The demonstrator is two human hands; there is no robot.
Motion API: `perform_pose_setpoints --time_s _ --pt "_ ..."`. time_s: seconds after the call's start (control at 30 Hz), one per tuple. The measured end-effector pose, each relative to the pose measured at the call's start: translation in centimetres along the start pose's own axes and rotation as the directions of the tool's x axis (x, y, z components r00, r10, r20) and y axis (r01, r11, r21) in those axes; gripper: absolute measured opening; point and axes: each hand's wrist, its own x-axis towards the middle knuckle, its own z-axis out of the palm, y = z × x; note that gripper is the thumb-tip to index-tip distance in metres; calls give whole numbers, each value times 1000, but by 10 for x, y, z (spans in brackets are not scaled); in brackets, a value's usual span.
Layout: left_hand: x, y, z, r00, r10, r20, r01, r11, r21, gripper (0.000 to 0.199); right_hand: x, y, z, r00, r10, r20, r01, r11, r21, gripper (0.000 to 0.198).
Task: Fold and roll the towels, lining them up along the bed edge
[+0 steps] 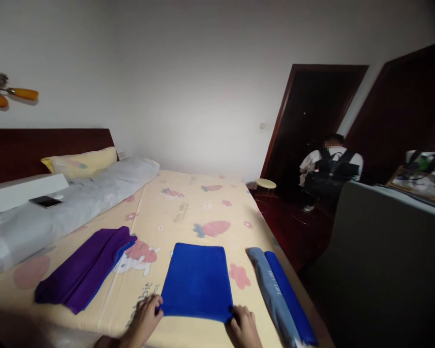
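Observation:
A blue cloth [198,280], folded to a flat rectangle, lies on the patterned bed sheet [183,212] right before me. Its near left corner is pinched in the fingers of my left hand [148,316]. My right hand [244,325] grips the near right corner, fingers curled. To the left, a purple cloth [82,268] with a blue layer under its edge lies loosely folded. Along the bed's right edge, a grey-blue rolled cloth [273,292] with pale lettering rests beside a blue roll [290,295].
A long grey bundle [79,198] stretches along the headboard side, bearing a white box [28,191] and a dark phone [46,201]. Behind it is a yellow pillow [82,163]. Off the bed's right side are a round stool [265,183], a seated person [331,169] and a dark panel [380,256].

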Motion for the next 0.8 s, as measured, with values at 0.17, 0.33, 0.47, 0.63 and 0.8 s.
perform_pose_setpoints --time_s 0.17,0.33,0.47,0.63,0.8 --pt "11 26 2 994 -74 -84 81 993 83 33 11 3 21 985 -43 -167 16 987 -158 26" --pt "1 28 11 991 92 -96 -83 992 93 36 1 2 46 944 -223 -243 178 965 -193 24" --pt "-6 28 10 976 143 -166 -132 988 74 21 0 -11 47 955 -162 -249 103 966 -237 15" --pt "0 40 26 978 30 -208 22 969 247 31 12 -27 54 958 -139 -249 53 945 -324 22" --pt "5 62 66 991 82 -101 -53 964 259 57 12 -40 90 918 -303 -258 233 935 -269 37"
